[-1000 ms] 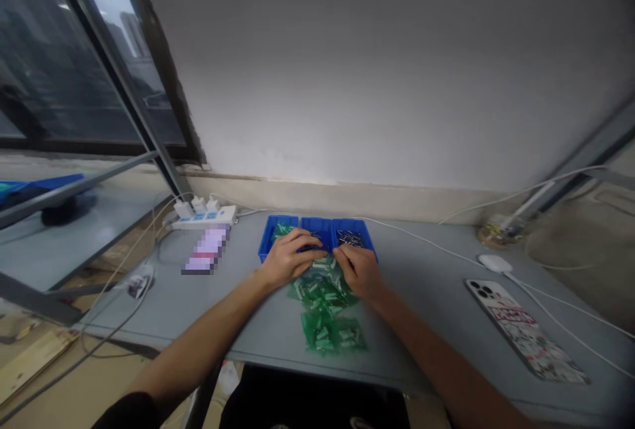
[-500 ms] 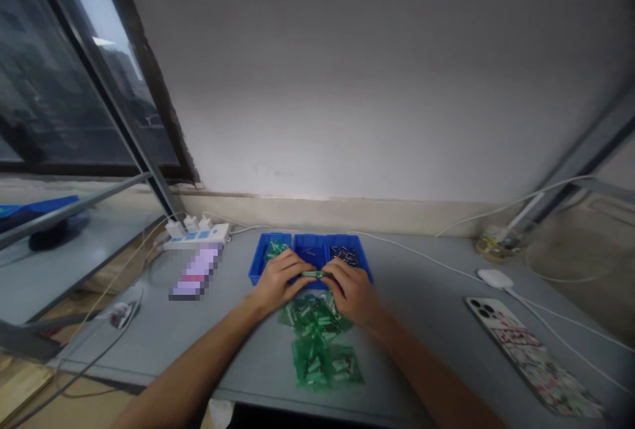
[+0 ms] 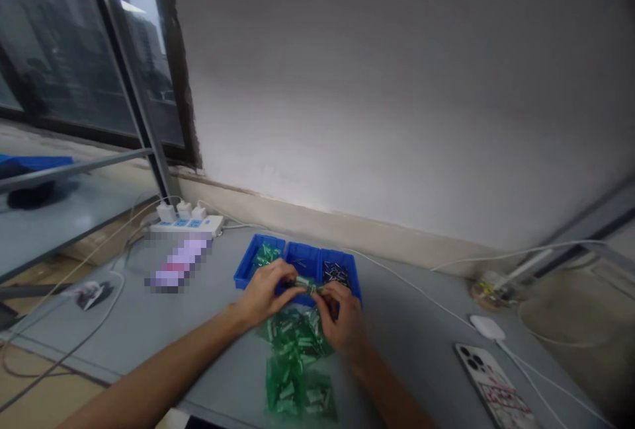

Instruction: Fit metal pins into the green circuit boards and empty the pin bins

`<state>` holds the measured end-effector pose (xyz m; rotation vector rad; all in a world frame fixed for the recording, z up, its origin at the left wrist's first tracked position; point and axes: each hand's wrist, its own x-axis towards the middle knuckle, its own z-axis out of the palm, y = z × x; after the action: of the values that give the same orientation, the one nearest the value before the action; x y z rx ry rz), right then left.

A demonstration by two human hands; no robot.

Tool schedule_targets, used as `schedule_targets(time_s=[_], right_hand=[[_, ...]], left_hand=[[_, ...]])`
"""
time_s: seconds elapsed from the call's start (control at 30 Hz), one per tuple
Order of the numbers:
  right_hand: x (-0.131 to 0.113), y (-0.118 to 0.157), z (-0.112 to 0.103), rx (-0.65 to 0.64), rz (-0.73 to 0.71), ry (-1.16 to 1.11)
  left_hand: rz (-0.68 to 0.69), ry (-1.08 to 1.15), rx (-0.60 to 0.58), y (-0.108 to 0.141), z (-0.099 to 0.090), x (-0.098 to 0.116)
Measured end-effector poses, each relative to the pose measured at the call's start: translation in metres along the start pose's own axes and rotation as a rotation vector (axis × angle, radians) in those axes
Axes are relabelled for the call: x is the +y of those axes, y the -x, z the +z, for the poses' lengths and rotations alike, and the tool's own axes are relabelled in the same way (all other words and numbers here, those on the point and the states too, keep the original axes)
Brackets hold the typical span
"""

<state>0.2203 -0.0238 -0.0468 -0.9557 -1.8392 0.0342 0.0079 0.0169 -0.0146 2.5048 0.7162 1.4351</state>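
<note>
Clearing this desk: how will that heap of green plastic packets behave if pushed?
The green plastic packets will probably slide apart: they lie loosely heaped and look glossy. They likely feel light and floppy, though their contents are hard to see.

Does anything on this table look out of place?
The green plastic packets look untidy: they lie heaped loosely on the grey tabletop in front of the blue bins, not inside them. A flat item left of the bins is pixelated, so I cannot tell what it is.

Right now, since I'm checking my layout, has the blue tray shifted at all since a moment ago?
No: the blue tray sits in the same place beside the power strip; only the head view has turned.
</note>
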Motion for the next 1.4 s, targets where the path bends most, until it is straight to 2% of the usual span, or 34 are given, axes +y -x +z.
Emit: schedule_targets(time_s=[0.07, 0.13, 0.23, 0.37, 0.6, 0.83, 0.9, 1.0, 1.07, 1.2, 1.33, 1.4], right_hand=[[-0.006, -0.001, -0.002, -0.035, -0.02, 0.039], [-0.012, -0.005, -0.007, -0.098, -0.034, 0.071], [-0.015, -0.009, -0.015, -0.099, 0.002, 0.091], [-0.007, -0.012, -0.018, -0.075, 0.048, 0.105], [0.001, -0.012, -0.02, -0.094, -0.033, 0.09], [-0.007, -0.016, -0.023, -0.042, -0.064, 0.028], [-0.011, -0.016, -0.02, -0.03, -0.009, -0.032], [-0.017, -0.016, -0.016, 0.009, 0.164, -0.16], [-0.018, -0.015, -0.016, 0.016, 0.207, -0.191], [-0.013, -0.007, -0.022, -0.081, 0.012, -0.029], [-0.002, 0.004, -0.026, -0.111, -0.168, 0.095], [0.001, 0.006, -0.027, -0.088, -0.197, 0.136]], left_hand=[[0.005, 0.014, 0.004, 0.001, 0.0, -0.001], [0.023, 0.022, -0.056, -0.001, -0.003, 0.001], [0.02, 0.007, -0.087, -0.005, -0.008, 0.008], [0.006, -0.019, -0.122, -0.008, -0.012, 0.014], [0.017, -0.018, -0.195, -0.006, -0.007, 0.007], [0.112, -0.067, -0.069, -0.008, -0.005, 0.01], [0.076, -0.033, -0.051, -0.006, -0.002, 0.01], [-0.049, 0.019, 0.036, -0.003, 0.002, 0.007], [-0.087, 0.028, 0.045, -0.003, 0.002, 0.007], [-0.028, 0.028, -0.067, -0.006, -0.002, 0.01], [0.027, 0.039, -0.147, -0.007, -0.003, 0.008], [0.067, 0.036, -0.158, -0.006, -0.002, 0.005]])
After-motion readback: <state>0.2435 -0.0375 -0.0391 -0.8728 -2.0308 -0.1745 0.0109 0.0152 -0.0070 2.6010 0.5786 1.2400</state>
